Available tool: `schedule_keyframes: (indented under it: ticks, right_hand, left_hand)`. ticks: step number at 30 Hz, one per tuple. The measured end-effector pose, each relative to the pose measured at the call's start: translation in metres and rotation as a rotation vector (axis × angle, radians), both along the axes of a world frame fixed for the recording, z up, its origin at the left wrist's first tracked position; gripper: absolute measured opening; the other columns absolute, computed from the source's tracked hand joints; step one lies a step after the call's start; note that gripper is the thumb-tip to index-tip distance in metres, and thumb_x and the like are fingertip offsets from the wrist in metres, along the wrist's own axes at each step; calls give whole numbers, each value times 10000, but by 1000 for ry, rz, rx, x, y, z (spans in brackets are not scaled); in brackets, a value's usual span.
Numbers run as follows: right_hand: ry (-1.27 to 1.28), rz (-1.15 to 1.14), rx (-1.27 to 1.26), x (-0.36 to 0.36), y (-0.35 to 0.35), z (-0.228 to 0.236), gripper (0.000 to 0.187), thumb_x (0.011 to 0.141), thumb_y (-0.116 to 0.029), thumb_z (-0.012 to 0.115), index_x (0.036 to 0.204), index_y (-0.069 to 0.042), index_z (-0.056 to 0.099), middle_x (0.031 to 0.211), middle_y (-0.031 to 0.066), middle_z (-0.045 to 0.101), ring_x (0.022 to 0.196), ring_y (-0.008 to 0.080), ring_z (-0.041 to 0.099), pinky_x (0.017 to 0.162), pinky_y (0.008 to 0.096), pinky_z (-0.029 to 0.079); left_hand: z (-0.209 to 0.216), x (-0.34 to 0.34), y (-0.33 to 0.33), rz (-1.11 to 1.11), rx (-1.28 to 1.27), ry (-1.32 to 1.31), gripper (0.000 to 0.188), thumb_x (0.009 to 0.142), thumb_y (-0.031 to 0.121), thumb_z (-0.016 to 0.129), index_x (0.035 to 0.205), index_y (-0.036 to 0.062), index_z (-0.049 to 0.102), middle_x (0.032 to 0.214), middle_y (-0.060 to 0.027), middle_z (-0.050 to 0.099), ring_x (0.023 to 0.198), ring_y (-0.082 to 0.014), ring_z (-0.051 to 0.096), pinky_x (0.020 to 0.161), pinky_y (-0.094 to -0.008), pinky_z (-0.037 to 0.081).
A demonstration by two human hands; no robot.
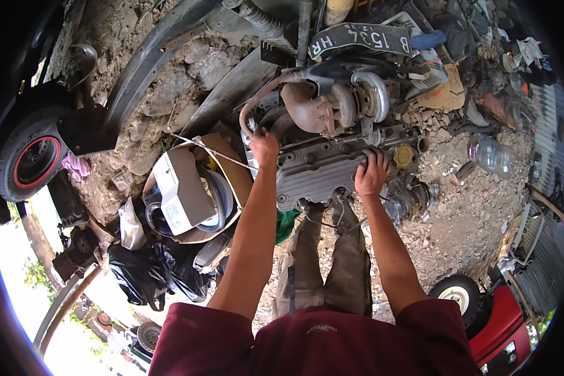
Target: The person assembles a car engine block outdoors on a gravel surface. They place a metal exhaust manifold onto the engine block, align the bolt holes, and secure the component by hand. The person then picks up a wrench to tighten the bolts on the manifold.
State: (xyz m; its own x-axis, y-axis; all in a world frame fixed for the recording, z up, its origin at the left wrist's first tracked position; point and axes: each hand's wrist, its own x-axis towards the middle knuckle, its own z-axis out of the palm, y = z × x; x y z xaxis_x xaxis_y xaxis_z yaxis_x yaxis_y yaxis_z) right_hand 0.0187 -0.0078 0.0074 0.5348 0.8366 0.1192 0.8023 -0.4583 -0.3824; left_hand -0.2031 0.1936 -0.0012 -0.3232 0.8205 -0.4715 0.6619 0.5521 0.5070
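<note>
In front of me lies an engine with a grey ribbed valve cover (323, 170). My left hand (265, 148) is at its left end, fingers curled at the lower end of a brownish curved pipe (257, 103); the fingertips are partly hidden. Flat on the cover's right part rests my right hand (372, 172), its fingers spread, beside a yellow oil filler cap (403, 156). Behind the cover sit a rusty turbo elbow (310, 111) and a turbocharger with a pale round housing (375, 97). Thin wires hang along the engine's near side.
To the left stands an open cardboard box (235, 164) with a white carton (180, 191). Black plastic bags (160, 269) lie nearer. A licence plate (360, 40) and scrap are behind the engine. At right are a clear plastic bottle (490, 155), gravel and a red vehicle (501, 332).
</note>
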Motion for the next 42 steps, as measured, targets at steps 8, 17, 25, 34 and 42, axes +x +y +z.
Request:
schedule_keyframes:
  ticks: [8, 17, 25, 34, 42]
  right_hand:
    - [15, 2, 15, -2, -3, 0, 282, 843, -207, 500, 1090, -106, 594, 1199, 99, 567, 1188, 341, 474, 1028, 520, 295]
    - [12, -10, 2, -2, -4, 1, 290, 839, -208, 496, 1094, -110, 595, 1192, 102, 563, 1191, 338, 475, 1014, 512, 306]
    - [1, 8, 36, 1, -6, -4, 331, 823, -245, 510, 1111, -106, 592, 1200, 103, 562, 1203, 339, 467, 1034, 519, 296]
    - [4, 0, 65, -1, -8, -11, 364, 797, -265, 548, 1122, -107, 597, 1203, 103, 561, 1204, 340, 463, 1051, 520, 295]
    - [-29, -18, 81, -3, -8, -11, 311, 817, -230, 544, 1095, -113, 621, 1185, 88, 582, 1193, 324, 483, 1051, 504, 304]
  left_hand:
    - [-24, -11, -14, -31, 171, -17, 326, 908, 180, 529, 1161, 51, 688, 1024, -285, 676, 1018, -441, 634, 899, -488, 480]
    - [-45, -21, -11, -76, 194, -57, 330, 917, 207, 534, 1164, 34, 669, 1069, -287, 658, 1025, -453, 614, 904, -482, 473]
    - [-4, -1, -16, -754, 583, 242, 320, 839, 194, 675, 1115, 37, 638, 1114, -172, 612, 1073, -355, 561, 908, -461, 434]
    - [-17, 43, -21, -1384, -1, 171, 328, 871, 283, 570, 1101, 64, 651, 1089, -214, 657, 1099, -359, 613, 970, -451, 480]
    - [4, 21, 1, -1386, 11, 176, 341, 903, 205, 535, 1221, 181, 655, 1119, -185, 673, 1073, -348, 626, 948, -452, 489]
